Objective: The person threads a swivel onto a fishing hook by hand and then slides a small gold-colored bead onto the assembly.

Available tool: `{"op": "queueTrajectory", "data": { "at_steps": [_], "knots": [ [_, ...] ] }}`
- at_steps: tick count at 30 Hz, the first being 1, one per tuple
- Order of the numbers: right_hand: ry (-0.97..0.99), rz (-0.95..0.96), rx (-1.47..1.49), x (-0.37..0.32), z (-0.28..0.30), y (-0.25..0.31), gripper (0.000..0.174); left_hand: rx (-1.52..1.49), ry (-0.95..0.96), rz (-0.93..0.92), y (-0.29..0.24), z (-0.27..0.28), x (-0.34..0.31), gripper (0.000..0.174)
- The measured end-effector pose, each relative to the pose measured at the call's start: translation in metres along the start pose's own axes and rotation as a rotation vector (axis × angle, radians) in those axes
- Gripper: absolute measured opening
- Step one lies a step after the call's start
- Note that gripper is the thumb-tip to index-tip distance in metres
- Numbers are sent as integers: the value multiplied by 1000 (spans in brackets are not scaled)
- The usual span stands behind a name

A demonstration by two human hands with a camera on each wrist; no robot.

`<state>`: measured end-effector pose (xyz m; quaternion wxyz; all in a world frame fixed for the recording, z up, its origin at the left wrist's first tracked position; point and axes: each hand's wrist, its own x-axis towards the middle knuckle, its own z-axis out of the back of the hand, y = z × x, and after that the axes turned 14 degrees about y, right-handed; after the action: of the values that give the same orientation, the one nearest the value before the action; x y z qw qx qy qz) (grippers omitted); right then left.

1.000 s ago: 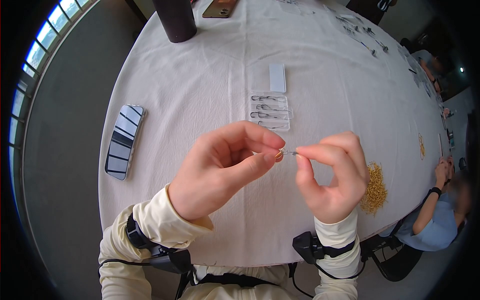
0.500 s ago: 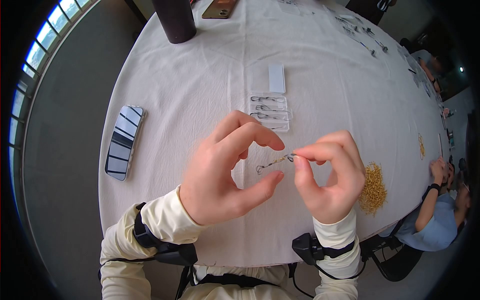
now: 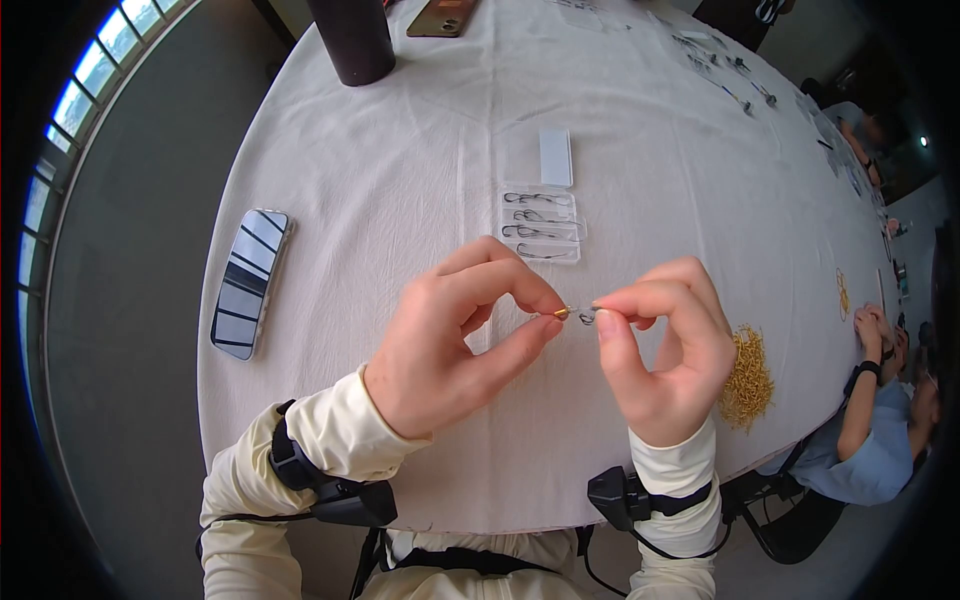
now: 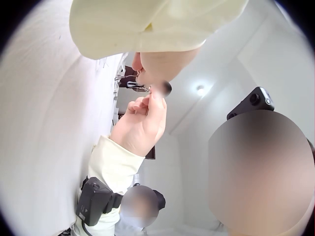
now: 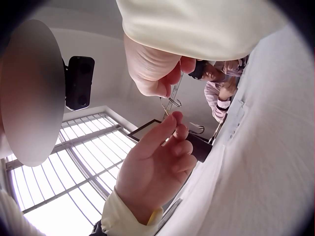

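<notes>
At the head view's centre my two hands face each other over the table. Thumb and forefinger of the left hand pinch a small gold metal connector. My right hand pinches a dark fish hook at its upper end, its bend hanging beside the gold piece. In the right wrist view the hook shows below the right fingertips, just above the left ones. Another curved hook appears beyond the left fingers. Beyond the hands lies a clear compartment box with several dark hooks in it.
A pile of gold connectors lies right of my right hand. A phone is at the left, another phone and a dark cup at the back. Another person sits at the right edge.
My left thumb and forefinger spread apart, showing a hook and gold connector chain hanging from the right hand. They have since closed again on the gold connector. The right hand barely moved.
</notes>
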<state>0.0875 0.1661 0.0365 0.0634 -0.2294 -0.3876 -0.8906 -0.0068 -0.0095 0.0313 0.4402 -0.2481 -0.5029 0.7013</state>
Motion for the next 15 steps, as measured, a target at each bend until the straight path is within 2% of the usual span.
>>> {"op": "queueTrajectory", "data": {
  "at_steps": [4, 10, 15],
  "knots": [
    [-6, -3, -5, 1, 2, -1, 14, -47, -40, 40, -3, 3, 0, 12],
    [-13, -21, 11, 1, 4, -2, 13, -92, 3, 127, -17, 12, 1, 15],
    [-16, -9, -11, 1, 5, -3, 12, -197, 11, 114, -13, 15, 1, 17]
  ]
}}
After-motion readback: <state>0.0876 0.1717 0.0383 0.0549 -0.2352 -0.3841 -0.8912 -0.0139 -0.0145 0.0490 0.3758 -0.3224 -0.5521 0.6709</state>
